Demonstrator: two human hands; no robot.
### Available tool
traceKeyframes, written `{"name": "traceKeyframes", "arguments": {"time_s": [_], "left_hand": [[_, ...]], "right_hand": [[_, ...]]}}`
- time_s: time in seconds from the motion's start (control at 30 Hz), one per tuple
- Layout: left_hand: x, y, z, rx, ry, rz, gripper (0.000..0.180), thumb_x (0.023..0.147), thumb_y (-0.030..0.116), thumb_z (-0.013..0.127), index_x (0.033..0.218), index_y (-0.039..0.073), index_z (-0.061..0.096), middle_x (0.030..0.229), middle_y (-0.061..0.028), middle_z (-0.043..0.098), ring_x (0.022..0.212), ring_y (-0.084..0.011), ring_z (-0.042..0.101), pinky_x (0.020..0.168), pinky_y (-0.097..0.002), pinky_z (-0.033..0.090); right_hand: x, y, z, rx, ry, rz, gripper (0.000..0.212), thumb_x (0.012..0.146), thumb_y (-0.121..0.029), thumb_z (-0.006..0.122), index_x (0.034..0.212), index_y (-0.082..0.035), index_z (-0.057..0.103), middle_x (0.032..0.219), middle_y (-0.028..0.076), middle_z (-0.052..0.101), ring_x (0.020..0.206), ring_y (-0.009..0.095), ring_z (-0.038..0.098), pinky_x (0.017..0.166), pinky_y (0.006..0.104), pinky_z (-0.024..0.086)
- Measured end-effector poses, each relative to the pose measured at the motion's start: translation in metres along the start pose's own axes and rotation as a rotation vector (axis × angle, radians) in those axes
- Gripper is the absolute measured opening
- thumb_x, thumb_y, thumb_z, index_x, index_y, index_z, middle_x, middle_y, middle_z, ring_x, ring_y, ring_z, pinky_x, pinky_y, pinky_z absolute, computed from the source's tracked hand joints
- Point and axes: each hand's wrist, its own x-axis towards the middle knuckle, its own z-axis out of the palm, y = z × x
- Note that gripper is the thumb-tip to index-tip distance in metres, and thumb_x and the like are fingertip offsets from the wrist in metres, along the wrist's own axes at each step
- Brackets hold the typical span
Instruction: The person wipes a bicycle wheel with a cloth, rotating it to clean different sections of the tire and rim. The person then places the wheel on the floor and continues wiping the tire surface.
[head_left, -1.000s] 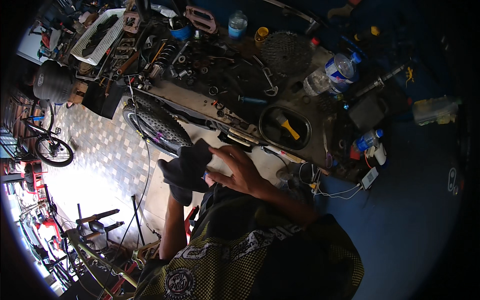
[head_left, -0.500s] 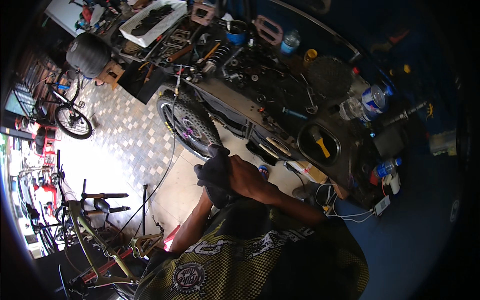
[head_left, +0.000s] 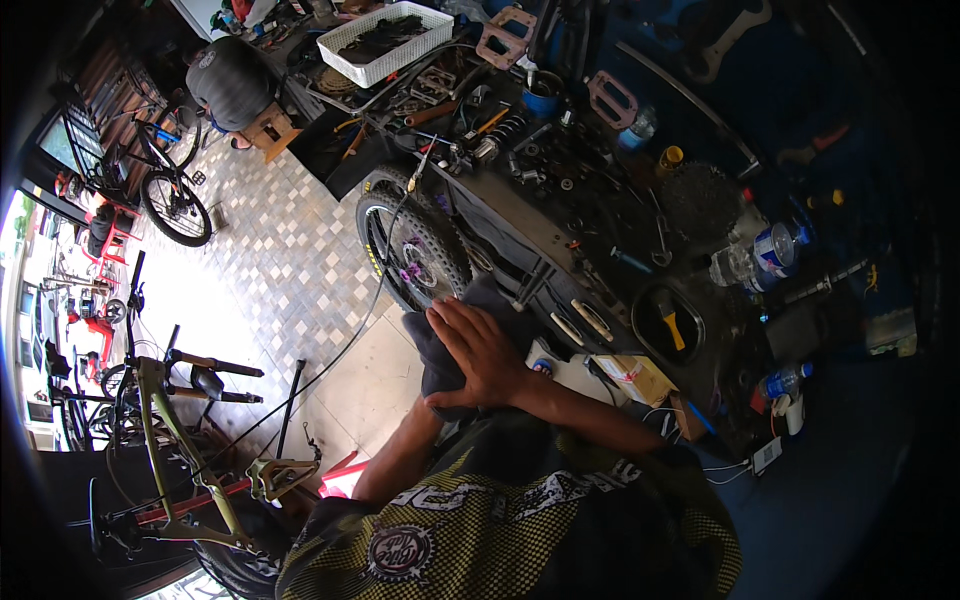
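Observation:
A dark cloth (head_left: 432, 348) is bunched in front of my body, between my two hands. My right hand (head_left: 480, 350) lies over it from the right, fingers stretched out flat along the cloth and the thumb apart below them. From below reaches my left forearm (head_left: 408, 446); the cloth and my right hand hide the left hand and its fingers. Just beyond the cloth stands a bicycle wheel (head_left: 415, 250) with a knobbly tyre and purple hub, leaning near the bench.
A cluttered workbench (head_left: 510, 215) runs along the right, bearing tools, a white basket (head_left: 385, 60), bottles and a yellow-handled brush (head_left: 672, 325). A green bicycle frame (head_left: 165, 440) stands at left. A hose (head_left: 350, 335) crosses the floor. A person (head_left: 232, 85) sits at the far left.
My right hand has gone from curled round the cloth to lying flat on it, and the cloth is spread wider. The view has shifted, so the surroundings sit further right and lower.

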Motion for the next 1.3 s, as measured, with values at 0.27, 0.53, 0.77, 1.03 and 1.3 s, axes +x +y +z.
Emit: {"name": "traceKeyframes", "arguments": {"time_s": [0.27, 0.53, 0.77, 1.03, 1.3], "left_hand": [[-0.036, -0.021, -0.009, -0.016, 0.187, 0.045, 0.055, 0.08, 0.025, 0.081, 0.126, 0.005, 0.058, 0.1, -0.0113, 0.062, 0.093, -0.0274, 0.063, 0.081, -0.0379, 0.05], [-0.03, -0.021, -0.013, -0.053, 0.19, 0.097, 0.058, 0.083, 0.024, 0.079, 0.131, 0.004, 0.054, 0.097, -0.01, 0.061, 0.09, -0.0249, 0.062, 0.078, -0.0366, 0.05], [-0.045, -0.031, -0.02, -0.062, 0.169, 0.124, 0.06, 0.085, 0.023, 0.077, 0.135, 0.004, 0.051, 0.095, -0.0088, 0.061, 0.087, -0.0227, 0.062, 0.076, -0.0354, 0.05], [-0.052, -0.052, -0.049, -0.024, 0.165, 0.134, 0.063, 0.087, 0.022, 0.075, 0.14, 0.003, 0.047, 0.093, -0.0075, 0.06, 0.084, -0.0202, 0.061, 0.074, -0.0341, 0.05], [-0.083, -0.068, -0.081, 0.078, 0.175, 0.08, 0.067, 0.09, 0.022, 0.073, 0.146, 0.002, 0.043, 0.09, -0.0062, 0.059, 0.081, -0.0177, 0.06, 0.072, -0.0328, 0.05]], "right_hand": [[0.018, -0.012, 0.026, 0.074, 0.083, -0.026, 0.106, 0.08, -0.08, 0.063, 0.138, 0.007, 0.05, 0.139, 0.027, 0.055, 0.131, 0.04, 0.054, 0.114, 0.0502, 0.036], [0.021, -0.014, 0.055, 0.482, 0.045, 0.194, 0.041, 0.073, -0.032, 0.084, 0.097, -0.002, 0.07, 0.097, 0.018, 0.071, 0.101, 0.036, 0.068, 0.097, 0.044, 0.05], [0.011, -0.013, 0.108, 0.674, 0.206, 0.371, 0.039, 0.082, -0.036, 0.081, 0.105, -0.006, 0.071, 0.102, 0.017, 0.073, 0.1, 0.035, 0.07, 0.089, 0.0424, 0.053], [0.037, -0.042, 0.103, 0.795, 0.016, 0.487, 0.07, 0.09, -0.05, 0.074, 0.141, -0.005, 0.056, 0.125, 0.021, 0.066, 0.117, 0.035, 0.064, 0.1, 0.0438, 0.048], [0.017, -0.061, 0.145, 0.44, -0.28, 0.053, 0.127, 0.078, -0.088, 0.058, 0.165, -0.007, 0.013, 0.162, 0.042, 0.005, 0.151, 0.06, 0.007, 0.122, 0.0658, 0.013]]}}
